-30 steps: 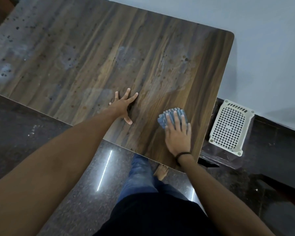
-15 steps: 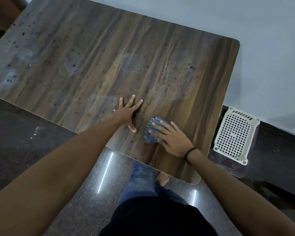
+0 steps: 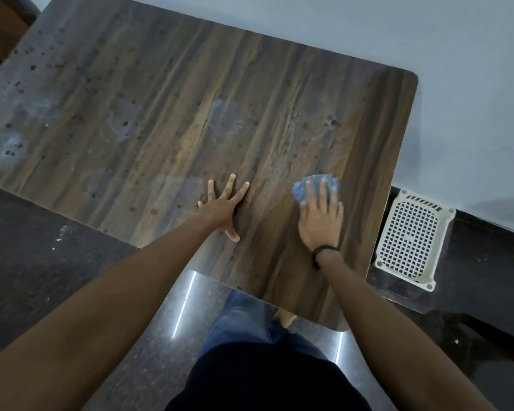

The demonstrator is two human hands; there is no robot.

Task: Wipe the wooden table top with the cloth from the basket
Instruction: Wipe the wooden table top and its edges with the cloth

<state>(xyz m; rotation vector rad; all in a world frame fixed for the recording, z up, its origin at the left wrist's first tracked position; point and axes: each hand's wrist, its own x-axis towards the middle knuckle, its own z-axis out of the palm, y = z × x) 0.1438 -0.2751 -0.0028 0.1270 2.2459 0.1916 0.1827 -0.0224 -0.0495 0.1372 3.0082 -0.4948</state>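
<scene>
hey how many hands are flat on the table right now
2. The left hand is spread bare on the wooden table top; the right hand presses the blue cloth nearer the table's right edge.

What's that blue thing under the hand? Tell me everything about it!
It is the cloth, blue-grey with a bumpy, checked-looking texture, folded or bunched into a small pad. It lies flat on the wooden table top, near the table's right edge. The right hand presses down on it with fingers spread, hiding most of it, so only the far edge and left corner peek out past the fingertips. The left hand rests on the table beside it and does not touch it.
</scene>
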